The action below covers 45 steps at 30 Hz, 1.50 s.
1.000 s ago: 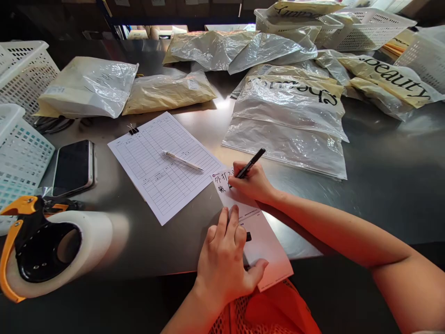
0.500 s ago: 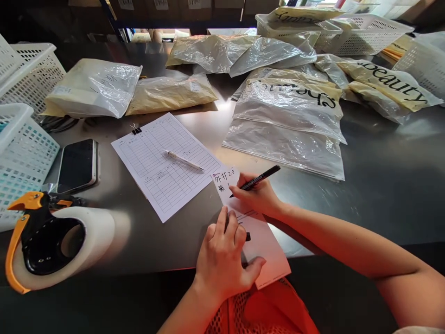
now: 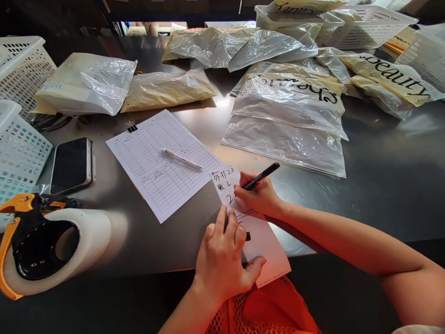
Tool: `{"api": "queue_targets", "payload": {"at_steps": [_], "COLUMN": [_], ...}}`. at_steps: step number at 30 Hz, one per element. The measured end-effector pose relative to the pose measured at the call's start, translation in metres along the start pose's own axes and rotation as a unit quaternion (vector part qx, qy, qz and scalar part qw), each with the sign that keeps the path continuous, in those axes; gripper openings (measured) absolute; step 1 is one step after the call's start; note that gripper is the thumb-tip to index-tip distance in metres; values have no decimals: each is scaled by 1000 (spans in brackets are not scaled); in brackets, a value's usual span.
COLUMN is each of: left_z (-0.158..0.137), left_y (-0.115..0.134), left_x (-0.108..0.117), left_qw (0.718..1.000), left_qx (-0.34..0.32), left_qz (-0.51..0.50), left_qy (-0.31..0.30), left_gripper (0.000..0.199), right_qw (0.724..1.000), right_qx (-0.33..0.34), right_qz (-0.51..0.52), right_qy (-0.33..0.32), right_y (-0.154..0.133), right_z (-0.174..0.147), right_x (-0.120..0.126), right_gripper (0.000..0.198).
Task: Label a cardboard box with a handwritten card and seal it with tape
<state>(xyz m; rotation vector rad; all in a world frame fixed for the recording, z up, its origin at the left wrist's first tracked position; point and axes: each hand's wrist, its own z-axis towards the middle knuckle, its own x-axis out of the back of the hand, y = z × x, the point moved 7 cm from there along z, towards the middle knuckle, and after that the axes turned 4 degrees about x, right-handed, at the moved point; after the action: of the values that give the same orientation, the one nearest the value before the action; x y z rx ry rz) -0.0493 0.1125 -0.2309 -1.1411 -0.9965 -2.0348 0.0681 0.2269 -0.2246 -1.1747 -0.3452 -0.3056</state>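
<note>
Metal worktable [image 3: 167, 250], lined at the back with plastic bags [image 3: 285, 144] and white baskets [image 3: 373, 28]. Black marker [image 3: 261, 176] is gripped in the right hand [image 3: 260, 197], tilted, above the upper part of a paper slip [image 3: 269, 246]; its tip is hidden by the fingers. Slip is laid at the near edge, its lower end overhanging, its top corner beside the form sheets [image 3: 149, 185]. Slip is pressed by the fingers of the left hand [image 3: 220, 253], thumb spread; whether the small black piece [image 3: 248, 236] under that hand is gripped cannot be told. Marker is judged light, stiff, smooth, best held low on the barrel, near the tip. Slip is judged light, bendy, easily creased and slid on metal; best pinned flat, lifted by an edge. Fresh ink could be smeared.
</note>
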Motion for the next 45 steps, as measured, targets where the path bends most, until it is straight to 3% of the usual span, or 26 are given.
{"api": "queue_targets", "payload": {"at_steps": [23, 29, 38, 45], "left_z": [-1, 0, 2, 0], "left_y": [0, 1, 1, 1], "left_x": [0, 2, 3, 1], "left_qw": [1000, 1000, 1000, 1000], "left_qx": [-5, -5, -8, -1], "left_qz": [9, 7, 7, 3], "left_qy": [5, 2, -5, -9], "left_gripper": [48, 44, 37, 37], "right_qw": [1000, 997, 998, 992], "right_qx": [-6, -23, -12, -7], "right_qz": [18, 59, 63, 100], "right_qy": [9, 41, 0, -75], "right_y": [2, 6, 6, -4], "right_z": [0, 0, 0, -2], "right_x": [0, 4, -3, -14], "right_gripper": [31, 33, 34, 35]}}
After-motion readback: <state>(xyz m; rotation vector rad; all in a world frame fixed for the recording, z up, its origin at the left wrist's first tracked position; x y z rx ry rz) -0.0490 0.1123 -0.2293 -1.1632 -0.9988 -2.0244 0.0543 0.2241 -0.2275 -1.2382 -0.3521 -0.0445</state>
